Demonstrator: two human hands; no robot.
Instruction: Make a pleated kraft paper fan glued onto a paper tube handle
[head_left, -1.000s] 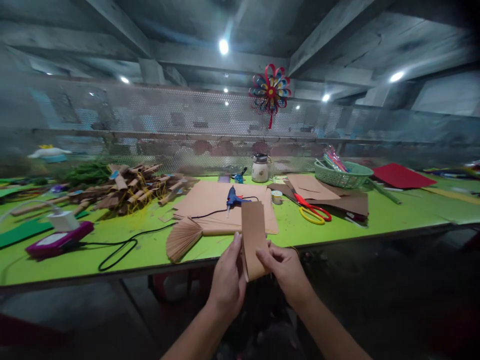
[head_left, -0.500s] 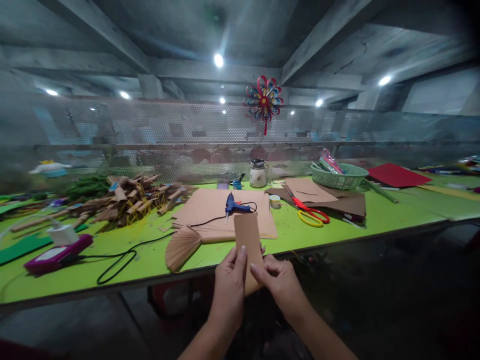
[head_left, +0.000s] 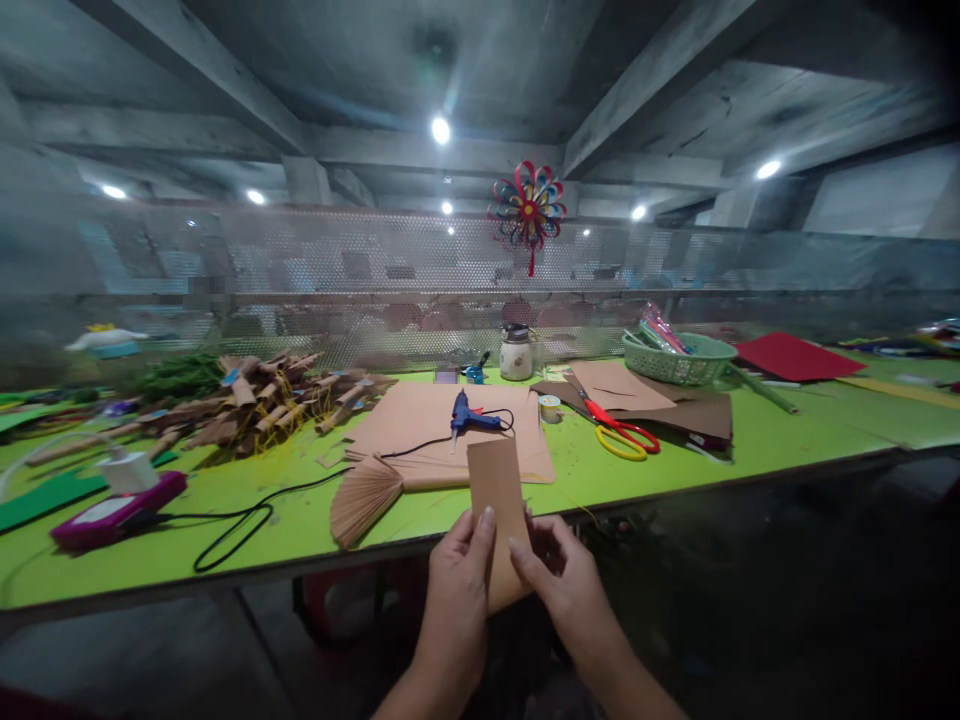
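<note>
A folded strip of brown kraft paper [head_left: 496,480] stands upright just off the table's front edge, its lower end slanting down toward me. My left hand [head_left: 461,570] pinches its left side, thumb on the near face. On its right side is my right hand [head_left: 566,570], thumb on the near face and fingers curled behind. Beyond the strip, a blue hot glue gun [head_left: 476,415] rests on a stack of kraft paper sheets [head_left: 420,410]. A pleated paper fan [head_left: 366,502] with a rolled paper handle lies left of my hands.
Red and yellow scissors [head_left: 619,432] lie right of the stack, near a small spool [head_left: 550,407]. Behind are a green basket [head_left: 675,358] and a jar [head_left: 516,352]. Paper rolls [head_left: 277,400] pile up at left. A black cord [head_left: 255,510] loops by a purple power strip [head_left: 120,510].
The strip and both hands sit slightly lower in view. My right thumb has shifted a little to the right along the paper, and the right hand's fingers look less tightly bunched.
</note>
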